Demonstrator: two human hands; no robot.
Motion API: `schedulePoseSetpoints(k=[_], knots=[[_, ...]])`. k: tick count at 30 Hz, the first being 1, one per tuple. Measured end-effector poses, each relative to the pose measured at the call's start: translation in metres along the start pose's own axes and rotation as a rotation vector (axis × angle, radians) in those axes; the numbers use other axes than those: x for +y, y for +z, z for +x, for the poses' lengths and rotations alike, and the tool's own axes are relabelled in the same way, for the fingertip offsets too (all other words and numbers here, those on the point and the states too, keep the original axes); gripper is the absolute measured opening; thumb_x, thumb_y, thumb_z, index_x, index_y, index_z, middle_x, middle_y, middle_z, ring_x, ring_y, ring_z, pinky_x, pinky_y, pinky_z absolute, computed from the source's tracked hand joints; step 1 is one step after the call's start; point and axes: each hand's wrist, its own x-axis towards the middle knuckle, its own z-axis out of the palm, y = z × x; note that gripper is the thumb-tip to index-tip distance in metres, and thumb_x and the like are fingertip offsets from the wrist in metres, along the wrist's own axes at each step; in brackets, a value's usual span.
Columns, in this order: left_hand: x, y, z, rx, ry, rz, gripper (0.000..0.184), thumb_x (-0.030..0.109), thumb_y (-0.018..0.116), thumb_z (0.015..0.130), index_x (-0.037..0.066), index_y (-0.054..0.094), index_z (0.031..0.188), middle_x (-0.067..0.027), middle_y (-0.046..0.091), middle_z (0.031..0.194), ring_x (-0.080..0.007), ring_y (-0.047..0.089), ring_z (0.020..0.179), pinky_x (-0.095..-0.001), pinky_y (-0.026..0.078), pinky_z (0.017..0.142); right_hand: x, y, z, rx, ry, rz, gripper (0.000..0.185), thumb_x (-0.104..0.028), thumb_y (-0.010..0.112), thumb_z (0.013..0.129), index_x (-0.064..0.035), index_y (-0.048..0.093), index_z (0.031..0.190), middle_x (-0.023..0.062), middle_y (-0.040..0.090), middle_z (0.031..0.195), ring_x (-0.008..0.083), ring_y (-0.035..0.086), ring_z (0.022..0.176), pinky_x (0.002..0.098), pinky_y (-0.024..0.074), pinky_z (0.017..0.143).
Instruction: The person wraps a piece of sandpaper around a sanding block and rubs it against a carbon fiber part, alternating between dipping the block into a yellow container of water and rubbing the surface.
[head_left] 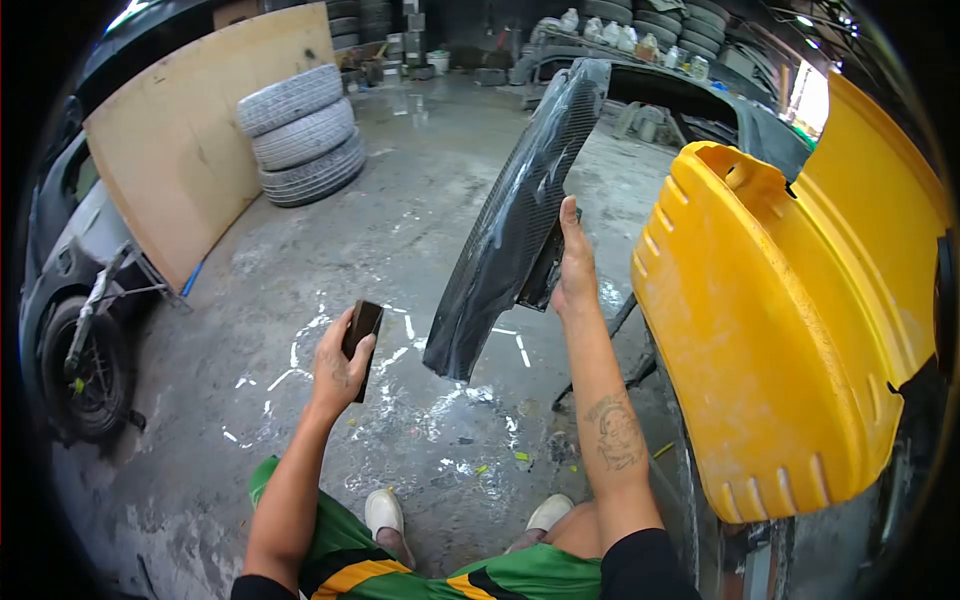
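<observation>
My left hand [334,362] is closed around a dark, flat rectangular block [367,328], thumb across its near face; whether it is a sanding block or a phone I cannot tell. Raised in front of me, a long carbon-fibre panel [515,205] with a dark woven, glossy and streaked surface leans to the upper right. My right hand [575,262] grips its right edge, thumb pointing up and the other fingers hidden behind. The block and the panel are apart.
Close on the right stands a big yellow body panel [770,330] on a stand. Stacked tires [305,135] and a leaning wooden board [190,140] are at the left, beside a car wheel [88,375]. Tape strips and white stains mark the concrete floor [400,230].
</observation>
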Motion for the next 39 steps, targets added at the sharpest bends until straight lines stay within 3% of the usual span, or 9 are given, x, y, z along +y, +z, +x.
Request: schedulePoseSetpoints(k=[4,5,7,14,17,19,25,32,39], knots=[[0.002,-0.003,0.003,0.025,0.049,0.009,0.046,0.014,0.067,0.097,-0.008,0.058,0.136,-0.0271,0.066,0.124,-0.0388,0.067,0.114,-0.0419,0.051,0.100,-0.003,-0.008,-0.012,0.023,-0.005,-0.018,0.104,-0.068,0.075,0.088,-0.0006,0.034,0.156,0.0142,0.054,0.149,0.0241,0.053,0.136,0.0367,0.0398,0.115],[0.000,-0.001,0.005,0.044,0.083,-0.025,0.047,0.011,0.068,0.097,-0.006,0.057,0.140,-0.0214,0.068,0.122,-0.0284,0.069,0.109,-0.0374,0.054,0.093,-0.011,-0.003,-0.021,0.057,0.016,-0.130,0.110,-0.066,0.079,0.085,0.0009,0.030,0.157,0.0152,0.051,0.151,0.0254,0.050,0.139,0.0378,0.0365,0.117],[0.019,-0.009,0.007,0.016,0.102,-0.031,0.046,0.009,0.067,0.097,-0.005,0.057,0.139,-0.0215,0.068,0.121,-0.0293,0.069,0.107,-0.0372,0.054,0.092,-0.012,0.003,-0.039,0.097,0.049,-0.258,0.116,-0.064,0.084,0.081,0.0024,0.026,0.158,0.0162,0.048,0.153,0.0266,0.048,0.141,0.0389,0.0333,0.120],[0.027,-0.016,0.005,-0.026,0.046,-0.072,0.045,0.009,0.067,0.097,-0.005,0.057,0.139,-0.0202,0.068,0.122,-0.0286,0.069,0.107,-0.0369,0.054,0.093,-0.009,0.011,-0.063,0.056,0.127,-0.334,0.118,-0.040,0.098,0.073,0.0041,0.026,0.156,0.0181,0.057,0.144,0.0242,0.052,0.138,0.0369,0.0408,0.116],[0.019,-0.015,0.004,0.037,0.066,-0.125,0.046,0.010,0.067,0.096,-0.004,0.058,0.139,-0.0209,0.069,0.120,-0.0294,0.069,0.107,-0.0371,0.054,0.094,-0.008,0.000,-0.087,0.034,0.091,-0.674,0.122,-0.021,0.097,0.074,-0.0004,0.015,0.163,0.0241,0.044,0.154,0.0333,0.054,0.135,0.0452,0.0473,0.110],[0.016,-0.017,0.002,0.049,0.088,-0.100,0.047,0.010,0.068,0.096,-0.004,0.057,0.140,-0.0223,0.068,0.120,-0.0315,0.069,0.108,-0.0379,0.054,0.096,-0.010,-0.019,-0.101,0.006,0.196,-0.780,0.131,-0.021,0.097,0.074,-0.0030,0.006,0.166,0.0247,0.036,0.158,0.0358,0.055,0.132,0.0458,0.0502,0.106],[0.009,-0.004,-0.031,-0.241,0.025,-0.072,0.046,0.011,0.069,0.094,-0.001,0.058,0.137,-0.0247,0.067,0.118,-0.0422,0.068,0.108,-0.0446,0.053,0.094,0.035,-0.067,-0.156,-0.287,0.673,-0.821,0.090,-0.046,0.089,0.082,0.0054,0.052,0.145,0.0118,0.070,0.113,0.0179,0.068,0.096,0.0339,0.0565,0.083],[0.011,0.041,-0.090,-0.641,-0.015,-0.153,0.051,0.016,0.072,0.094,0.000,0.057,0.140,-0.0252,0.068,0.120,-0.0408,0.069,0.110,-0.0451,0.054,0.095,0.117,-0.040,-0.224,-0.255,0.838,-0.468,0.071,-0.042,0.081,0.092,0.0036,0.056,0.141,0.0149,0.072,0.114,0.0197,0.073,0.097,0.0326,0.0603,0.084],[0.008,0.046,-0.102,-0.668,-0.073,-0.221,0.051,0.015,0.073,0.094,-0.003,0.057,0.139,-0.0243,0.068,0.117,-0.0393,0.069,0.108,-0.0433,0.053,0.094,0.130,-0.045,-0.223,-0.301,0.889,-0.307,0.060,-0.036,0.080,0.095,0.0011,0.057,0.137,0.0121,0.074,0.110,0.0198,0.074,0.099,0.0324,0.0599,0.085]])
